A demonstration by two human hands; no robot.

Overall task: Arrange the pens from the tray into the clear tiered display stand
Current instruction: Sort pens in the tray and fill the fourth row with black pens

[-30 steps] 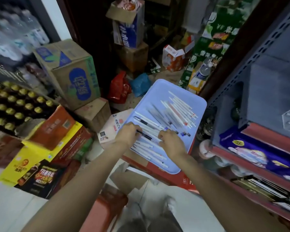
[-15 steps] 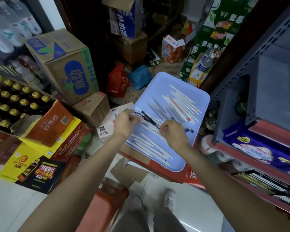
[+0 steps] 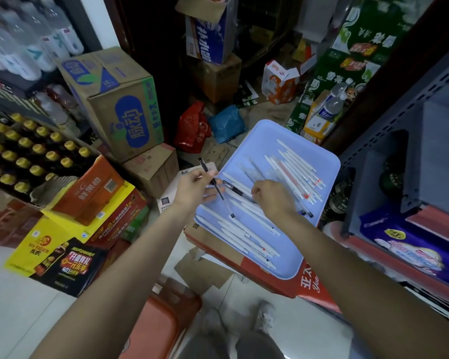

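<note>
Here the left hand (image 3: 195, 187) pinches a slim black-capped pen (image 3: 214, 187) above the smooth blue plastic tray (image 3: 293, 265); the right hand (image 3: 274, 199), fingers curled, grips another among white pens (image 3: 240, 230).

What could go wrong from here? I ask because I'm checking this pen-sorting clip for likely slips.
1. The left hand pinches a black pen lifted at the tray's edge; dropped, it may fall among the boxes below.
2. The blue tray rests tilted on a red carton, so pressure from the right hand might slide it.
3. A second black pen lies among the white pens; pulling it could scatter them.
</note>
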